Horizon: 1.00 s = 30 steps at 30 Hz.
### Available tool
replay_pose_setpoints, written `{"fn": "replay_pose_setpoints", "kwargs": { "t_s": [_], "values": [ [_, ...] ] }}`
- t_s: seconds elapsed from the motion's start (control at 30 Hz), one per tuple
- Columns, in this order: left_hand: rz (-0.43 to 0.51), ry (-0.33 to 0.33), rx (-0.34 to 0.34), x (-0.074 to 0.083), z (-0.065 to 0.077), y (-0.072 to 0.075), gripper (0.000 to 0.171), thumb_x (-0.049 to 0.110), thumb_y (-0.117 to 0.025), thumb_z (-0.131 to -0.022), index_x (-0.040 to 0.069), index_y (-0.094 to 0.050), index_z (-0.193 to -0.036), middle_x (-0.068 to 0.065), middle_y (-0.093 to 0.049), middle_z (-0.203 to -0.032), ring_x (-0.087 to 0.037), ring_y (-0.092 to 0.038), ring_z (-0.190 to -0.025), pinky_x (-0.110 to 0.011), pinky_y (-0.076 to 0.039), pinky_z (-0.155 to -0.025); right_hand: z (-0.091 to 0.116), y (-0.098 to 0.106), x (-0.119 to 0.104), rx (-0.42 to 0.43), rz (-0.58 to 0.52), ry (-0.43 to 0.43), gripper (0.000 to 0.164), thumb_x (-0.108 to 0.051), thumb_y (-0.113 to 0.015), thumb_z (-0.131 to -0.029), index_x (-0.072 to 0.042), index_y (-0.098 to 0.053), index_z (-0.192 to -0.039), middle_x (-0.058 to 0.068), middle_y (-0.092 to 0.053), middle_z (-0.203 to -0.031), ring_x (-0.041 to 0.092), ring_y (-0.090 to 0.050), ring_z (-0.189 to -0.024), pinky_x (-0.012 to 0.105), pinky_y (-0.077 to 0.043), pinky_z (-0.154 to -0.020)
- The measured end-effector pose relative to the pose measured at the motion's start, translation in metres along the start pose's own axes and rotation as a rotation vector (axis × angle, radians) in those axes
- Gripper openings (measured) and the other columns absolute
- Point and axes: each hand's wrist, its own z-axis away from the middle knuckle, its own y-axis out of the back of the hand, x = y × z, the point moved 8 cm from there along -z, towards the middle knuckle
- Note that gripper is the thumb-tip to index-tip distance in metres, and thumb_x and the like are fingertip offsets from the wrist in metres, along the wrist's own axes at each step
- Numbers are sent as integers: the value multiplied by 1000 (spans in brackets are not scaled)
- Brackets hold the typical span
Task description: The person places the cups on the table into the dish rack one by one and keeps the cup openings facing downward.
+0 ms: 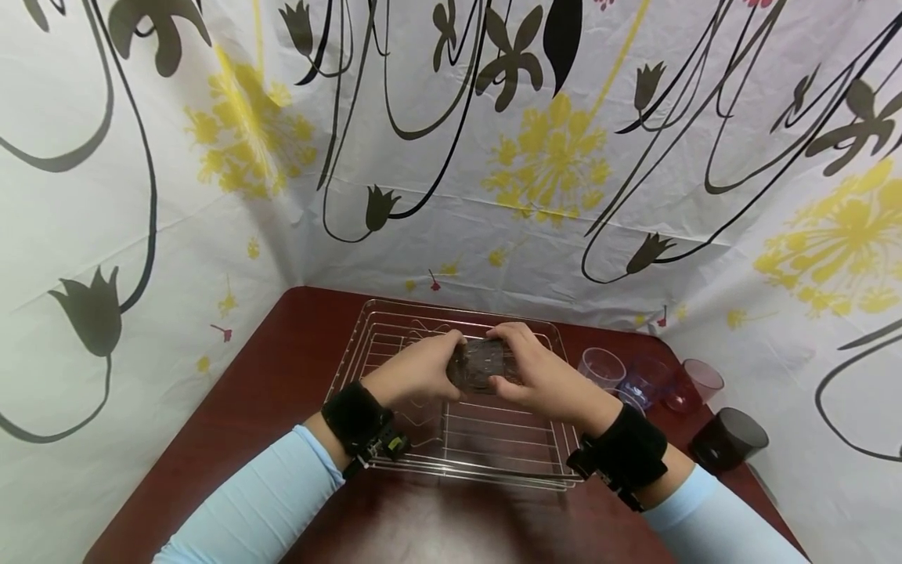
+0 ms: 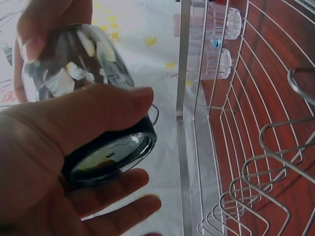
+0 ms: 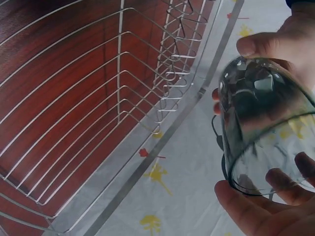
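A dark, see-through tumbler (image 1: 479,364) is held on its side between both hands, above a wire dish rack. My left hand (image 1: 421,368) grips its thick base end, thumb across the side in the left wrist view. The right hand (image 1: 541,377) holds the other end, with fingers and thumb around the open rim of the tumbler (image 3: 268,123) in the right wrist view. Facets pattern the glass near its base. The metal rack (image 1: 444,471) stands below, with looped wire dividers (image 2: 251,172) on its left part.
On the table right of the rack stand a clear cup (image 1: 601,366), a blue cup (image 1: 644,380), a pink cup (image 1: 694,384) and a black cup (image 1: 729,440). The red-brown table (image 1: 261,392) meets a flower-printed white sheet (image 1: 437,258) behind and at both sides.
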Motion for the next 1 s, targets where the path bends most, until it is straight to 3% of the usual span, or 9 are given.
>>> {"fn": "replay_pose_setpoints", "kwargs": {
  "t_s": [0.33,0.7,1.0],
  "values": [
    [42,-18,4,0,-2,7,71,8,-86,-75,13,-46,-133,-5,-61,-117,-19,-62,-100,-36,-53,-87,1,-5,7,-7,13,14,64,-27,-68,-92,-13,-37,-146,6,-40,-143,18,-53,-118,39,-49,-96],
    [90,-77,1,7,0,16,82,13,-89,-75,15,-43,-144,-8,-54,-137,-24,-58,-118,-41,-52,-94,4,-1,7,-17,26,36,71,-24,-74,-89,-5,-35,-146,16,-49,-136,23,-59,-112,41,-52,-92],
    [117,-144,15,15,0,23,85,17,-91,-74,22,-45,-145,-9,-47,-138,-24,-53,-120,-42,-50,-97,4,0,11,-22,20,11,78,-25,-77,-86,-4,-34,-148,11,-52,-131,18,-59,-108,39,-52,-89]
  ]
}}
